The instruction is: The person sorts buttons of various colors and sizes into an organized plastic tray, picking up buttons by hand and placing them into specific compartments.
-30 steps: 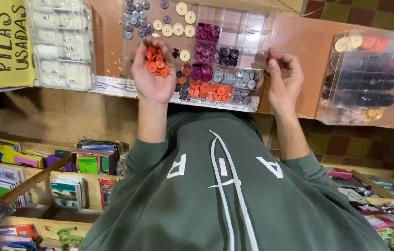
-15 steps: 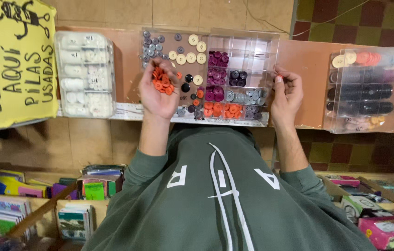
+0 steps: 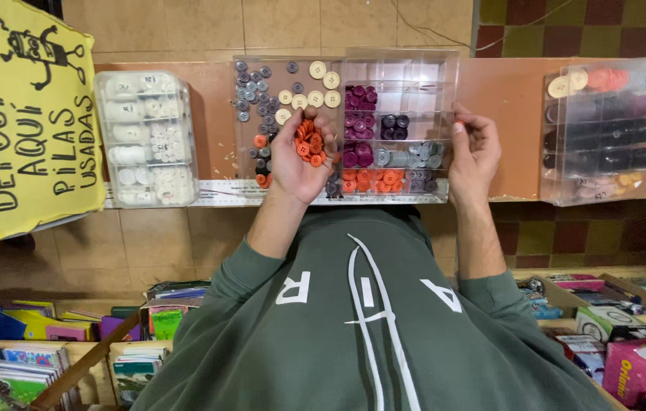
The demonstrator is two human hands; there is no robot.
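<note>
The left hand [image 3: 301,156] has drawn back a little from the clear plastic compartment box [image 3: 445,68], fingers cupped around a heap of small round orange buttons [image 3: 310,141] — more gathered than before. The right hand [image 3: 473,148] has shifted to the box's edge, pinching one orange button [image 3: 460,124] at its fingertips.

the left hand [image 3: 300,156] is cupped palm-up, holding a heap of orange buttons [image 3: 309,141] over the clear compartment box [image 3: 403,72] on the brown surface [image 3: 502,114]. the right hand [image 3: 475,148] rests at the box's right edge, a small orange button pinched in its fingers [image 3: 466,125]. loose grey and cream buttons lie beside purple ones sorted in compartments. a box of white buttons [image 3: 148,137] sits well to the left
</note>
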